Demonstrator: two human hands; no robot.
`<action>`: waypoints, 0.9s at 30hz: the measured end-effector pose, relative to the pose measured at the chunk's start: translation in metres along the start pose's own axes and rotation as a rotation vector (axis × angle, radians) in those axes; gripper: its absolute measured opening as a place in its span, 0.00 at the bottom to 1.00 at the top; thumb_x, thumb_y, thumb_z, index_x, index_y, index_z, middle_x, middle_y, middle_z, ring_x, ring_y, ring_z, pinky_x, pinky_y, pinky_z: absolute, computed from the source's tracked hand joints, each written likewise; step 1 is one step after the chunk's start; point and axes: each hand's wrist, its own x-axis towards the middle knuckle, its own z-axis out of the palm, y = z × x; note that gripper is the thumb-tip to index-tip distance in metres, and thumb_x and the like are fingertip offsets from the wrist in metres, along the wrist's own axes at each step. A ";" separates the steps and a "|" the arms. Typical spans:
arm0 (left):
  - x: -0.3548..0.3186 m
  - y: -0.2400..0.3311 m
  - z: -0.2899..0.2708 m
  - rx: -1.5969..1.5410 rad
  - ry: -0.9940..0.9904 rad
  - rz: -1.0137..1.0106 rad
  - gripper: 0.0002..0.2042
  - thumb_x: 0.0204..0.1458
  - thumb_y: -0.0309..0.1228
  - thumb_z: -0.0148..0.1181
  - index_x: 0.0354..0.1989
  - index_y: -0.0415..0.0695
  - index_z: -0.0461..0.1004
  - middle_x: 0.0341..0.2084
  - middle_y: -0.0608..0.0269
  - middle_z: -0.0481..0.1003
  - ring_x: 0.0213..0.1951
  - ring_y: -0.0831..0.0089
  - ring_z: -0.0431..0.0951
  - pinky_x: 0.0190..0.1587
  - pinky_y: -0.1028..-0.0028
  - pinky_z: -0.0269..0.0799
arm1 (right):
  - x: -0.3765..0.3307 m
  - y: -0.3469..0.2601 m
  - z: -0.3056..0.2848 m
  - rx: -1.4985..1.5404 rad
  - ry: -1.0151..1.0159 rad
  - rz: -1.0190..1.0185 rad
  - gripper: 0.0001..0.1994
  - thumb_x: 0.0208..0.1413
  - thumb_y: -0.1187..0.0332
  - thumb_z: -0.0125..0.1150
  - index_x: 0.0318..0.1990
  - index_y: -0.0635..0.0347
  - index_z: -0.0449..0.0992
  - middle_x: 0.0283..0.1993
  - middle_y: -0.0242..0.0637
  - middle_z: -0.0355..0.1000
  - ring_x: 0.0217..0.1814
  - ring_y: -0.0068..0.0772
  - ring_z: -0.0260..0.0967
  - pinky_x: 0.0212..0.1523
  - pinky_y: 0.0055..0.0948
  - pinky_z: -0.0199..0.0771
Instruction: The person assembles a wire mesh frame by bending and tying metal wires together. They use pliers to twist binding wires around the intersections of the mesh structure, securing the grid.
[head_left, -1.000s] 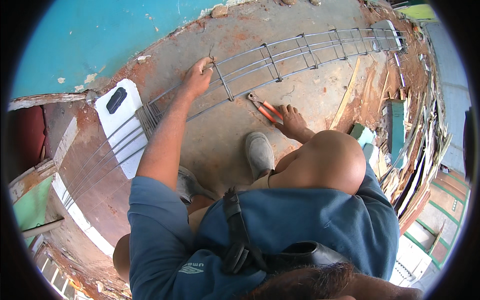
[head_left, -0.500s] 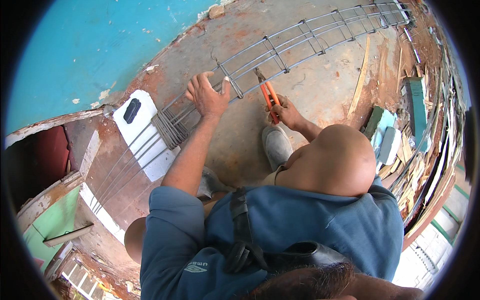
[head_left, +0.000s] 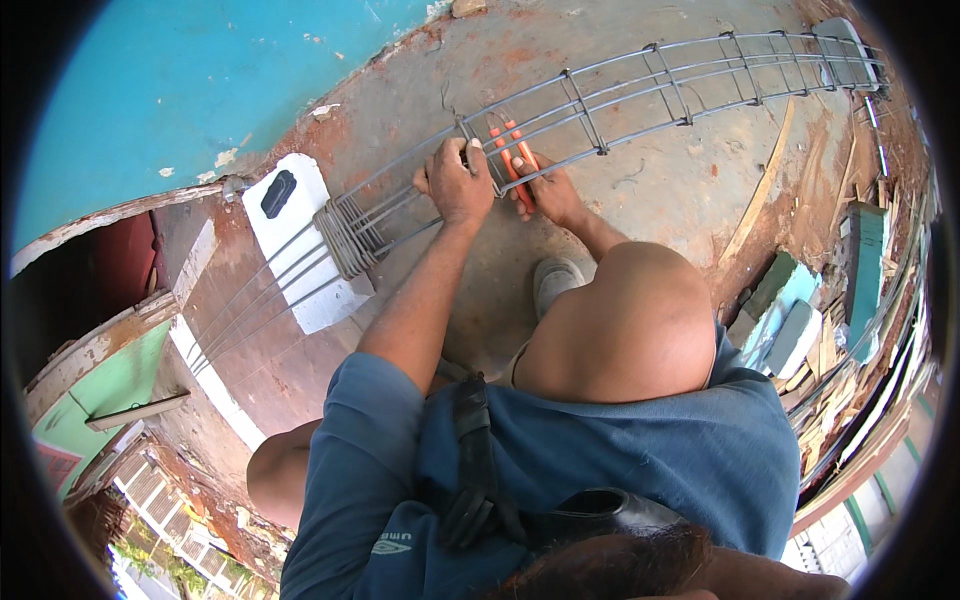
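Observation:
A long steel rebar cage of thin bars and square stirrups runs from the middle towards the far right. My left hand is closed around a stirrup at its near part, thumb up against the steel. My right hand grips orange-handled pincers from below the cage's near-side bar. The handles reach in among the bars, right of my left hand; the jaws are hard to make out. A tight stack of loose stirrups sits around the bars, left of my left hand.
Beneath the left bar ends lies a white board with a dark oblong object. A blue wall borders the far left. To the right are wood scraps, painted blocks and a thin wooden strip.
My left hand has gone from spread fingers to a curled grip on the stirrup. The pincers have come left, in among the bars beside it. The whole view has shifted slightly.

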 end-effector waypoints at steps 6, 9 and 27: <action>-0.001 0.001 0.006 -0.024 0.083 0.052 0.11 0.68 0.43 0.61 0.42 0.49 0.79 0.36 0.63 0.81 0.47 0.58 0.78 0.64 0.53 0.54 | 0.012 -0.005 -0.010 -0.039 -0.036 0.053 0.25 0.77 0.45 0.56 0.53 0.62 0.76 0.29 0.33 0.73 0.23 0.26 0.74 0.22 0.31 0.78; -0.004 0.000 0.010 -0.018 0.090 0.043 0.11 0.68 0.42 0.61 0.41 0.48 0.78 0.36 0.63 0.81 0.47 0.58 0.78 0.63 0.53 0.54 | 0.014 -0.006 -0.010 -0.079 -0.072 0.105 0.24 0.77 0.45 0.56 0.51 0.61 0.76 0.28 0.33 0.74 0.23 0.27 0.74 0.22 0.31 0.77; -0.003 0.013 0.007 0.218 0.046 -0.076 0.16 0.69 0.44 0.55 0.41 0.45 0.83 0.42 0.62 0.81 0.56 0.61 0.72 0.69 0.50 0.49 | -0.169 0.005 -0.071 -0.128 -0.033 0.283 0.21 0.69 0.68 0.67 0.67 0.62 0.76 0.45 0.36 0.83 0.33 0.19 0.72 0.34 0.24 0.73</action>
